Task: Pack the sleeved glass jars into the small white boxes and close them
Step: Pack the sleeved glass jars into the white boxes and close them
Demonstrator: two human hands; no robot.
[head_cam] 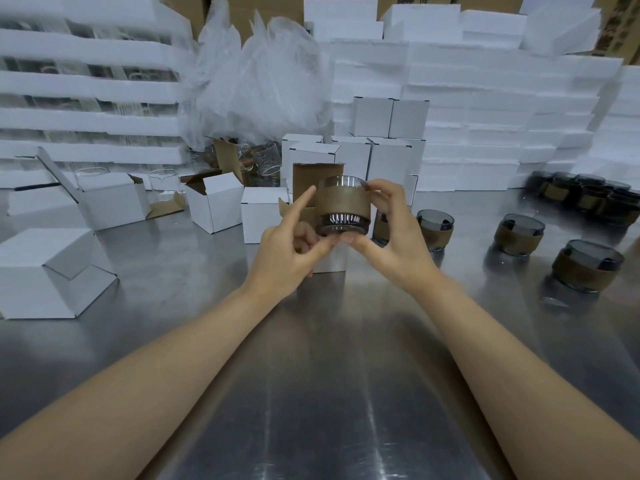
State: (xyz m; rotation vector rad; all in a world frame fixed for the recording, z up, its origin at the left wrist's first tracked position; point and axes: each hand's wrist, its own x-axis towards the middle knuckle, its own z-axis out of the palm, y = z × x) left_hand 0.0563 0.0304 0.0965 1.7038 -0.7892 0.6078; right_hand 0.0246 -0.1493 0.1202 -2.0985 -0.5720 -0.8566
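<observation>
Your right hand (391, 233) grips a smoky glass jar in a brown cardboard sleeve (343, 206) at centre frame, thumb under its base, fingers at its rim. Your left hand (287, 251) pinches it between an outstretched forefinger on the sleeve and a thumb at the base. The jar hangs above the steel counter (311, 375), before an open small white box (317, 180). More sleeved jars (517, 233) stand at right; closed white boxes (389, 119) are stacked behind.
</observation>
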